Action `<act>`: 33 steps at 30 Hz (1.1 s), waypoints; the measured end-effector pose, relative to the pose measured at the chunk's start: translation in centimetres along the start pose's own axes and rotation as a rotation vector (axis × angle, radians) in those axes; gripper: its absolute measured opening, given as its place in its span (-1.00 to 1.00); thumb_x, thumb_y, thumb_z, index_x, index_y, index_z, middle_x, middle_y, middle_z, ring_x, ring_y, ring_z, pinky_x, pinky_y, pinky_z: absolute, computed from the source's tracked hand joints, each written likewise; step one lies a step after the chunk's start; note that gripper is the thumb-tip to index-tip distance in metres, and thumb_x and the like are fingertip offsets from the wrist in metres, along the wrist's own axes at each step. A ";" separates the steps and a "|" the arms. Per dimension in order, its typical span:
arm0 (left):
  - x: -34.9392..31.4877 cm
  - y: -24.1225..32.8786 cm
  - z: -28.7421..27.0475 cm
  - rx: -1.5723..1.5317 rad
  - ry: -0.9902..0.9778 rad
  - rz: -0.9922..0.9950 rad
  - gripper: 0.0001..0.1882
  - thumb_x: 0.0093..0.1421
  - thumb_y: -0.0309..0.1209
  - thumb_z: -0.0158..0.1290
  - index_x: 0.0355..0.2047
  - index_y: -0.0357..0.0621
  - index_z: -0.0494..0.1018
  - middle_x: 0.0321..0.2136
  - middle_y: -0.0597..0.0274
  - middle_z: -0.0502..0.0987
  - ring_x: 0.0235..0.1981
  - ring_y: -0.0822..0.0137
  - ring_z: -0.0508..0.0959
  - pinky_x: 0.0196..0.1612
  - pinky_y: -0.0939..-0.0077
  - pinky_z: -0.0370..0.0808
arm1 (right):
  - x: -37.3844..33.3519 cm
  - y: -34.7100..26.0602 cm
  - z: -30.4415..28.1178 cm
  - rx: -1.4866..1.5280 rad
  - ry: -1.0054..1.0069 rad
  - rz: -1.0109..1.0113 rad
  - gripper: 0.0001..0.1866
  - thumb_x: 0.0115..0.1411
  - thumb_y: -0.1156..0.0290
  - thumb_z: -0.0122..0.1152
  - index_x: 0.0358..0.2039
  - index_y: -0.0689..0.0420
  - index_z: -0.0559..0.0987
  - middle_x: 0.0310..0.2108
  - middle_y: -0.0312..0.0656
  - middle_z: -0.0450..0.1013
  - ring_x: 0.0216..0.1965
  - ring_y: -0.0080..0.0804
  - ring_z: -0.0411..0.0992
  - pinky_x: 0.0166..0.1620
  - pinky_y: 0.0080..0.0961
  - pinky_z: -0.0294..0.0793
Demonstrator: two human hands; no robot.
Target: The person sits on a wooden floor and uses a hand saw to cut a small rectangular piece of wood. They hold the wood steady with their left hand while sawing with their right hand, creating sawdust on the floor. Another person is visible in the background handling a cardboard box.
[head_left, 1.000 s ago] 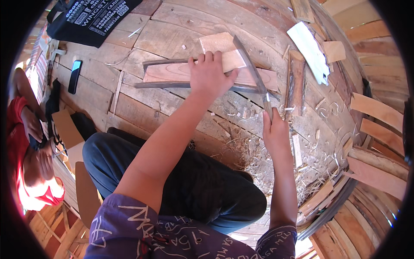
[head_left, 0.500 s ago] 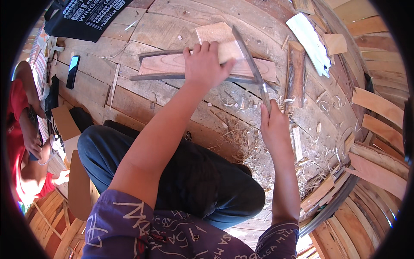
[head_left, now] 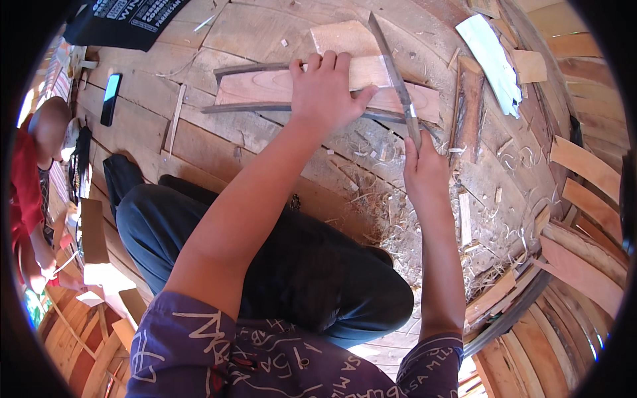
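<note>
My left hand (head_left: 323,89) is pressed down with spread fingers on a pale wooden piece (head_left: 361,70). That piece lies across a longer pinkish plank (head_left: 255,87) edged by dark strips. In my right hand (head_left: 424,162) is the wooden handle of a long knife (head_left: 390,60), fingers closed round it. Its narrow metal blade points away from me and lies along the right end of the pale piece, close to my left thumb. Whether the edge bites into the wood cannot be seen.
Curly shavings (head_left: 424,225) litter the floor by my right forearm. A bark-edged wood strip (head_left: 469,109) and a white cloth-like item (head_left: 490,63) lie at the right. A phone (head_left: 111,99) and a black printed bag (head_left: 126,23) are at the left, where another person's red sleeve (head_left: 26,189) shows.
The knife has slid slightly away from me along the pale piece's end, with my right hand following. My left hand stays on the wood. The other person's arm at the left has shifted.
</note>
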State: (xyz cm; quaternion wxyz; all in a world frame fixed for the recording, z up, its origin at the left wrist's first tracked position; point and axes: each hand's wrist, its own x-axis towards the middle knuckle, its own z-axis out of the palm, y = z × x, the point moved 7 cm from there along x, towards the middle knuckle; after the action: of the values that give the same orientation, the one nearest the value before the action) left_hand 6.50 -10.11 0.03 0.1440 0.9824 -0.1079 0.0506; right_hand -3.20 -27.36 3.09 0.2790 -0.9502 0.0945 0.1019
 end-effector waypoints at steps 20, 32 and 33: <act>1.0 -0.8 0.5 0.015 -0.032 -0.051 -0.33 0.09 0.17 0.04 -0.04 -0.17 0.43 -0.15 0.12 0.52 -0.02 0.13 0.46 0.10 0.01 0.18 | -1.9 -0.1 -0.3 -0.001 -0.036 0.068 -0.77 0.35 0.31 -0.05 -0.21 0.24 0.39 -0.56 0.22 0.45 -0.42 0.29 0.46 -0.39 0.08 0.38; 0.8 -0.3 0.4 0.004 -0.062 0.002 -0.34 0.14 0.15 0.01 0.00 -0.15 0.40 -0.10 0.11 0.50 -0.02 0.12 0.45 0.10 0.03 0.19 | -4.1 1.5 -0.9 -0.006 -0.061 0.090 -0.80 0.34 0.29 -0.02 -0.19 0.17 0.39 -0.62 0.15 0.44 -0.49 0.26 0.46 -0.47 0.03 0.40; 0.8 -0.2 0.4 0.002 -0.061 0.001 -0.34 0.14 0.16 0.00 0.01 -0.15 0.40 -0.10 0.11 0.50 -0.01 0.12 0.45 0.11 0.03 0.19 | -4.0 1.5 -0.8 0.007 -0.050 0.093 -0.79 0.34 0.29 -0.02 -0.19 0.17 0.40 -0.61 0.15 0.44 -0.49 0.26 0.46 -0.46 0.03 0.40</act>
State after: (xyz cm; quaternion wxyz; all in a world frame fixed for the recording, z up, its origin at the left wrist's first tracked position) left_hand 7.31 -10.21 -0.25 0.1394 0.9836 -0.1128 0.0206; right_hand -7.31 -28.55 3.95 0.2796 -0.9409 0.1318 0.1382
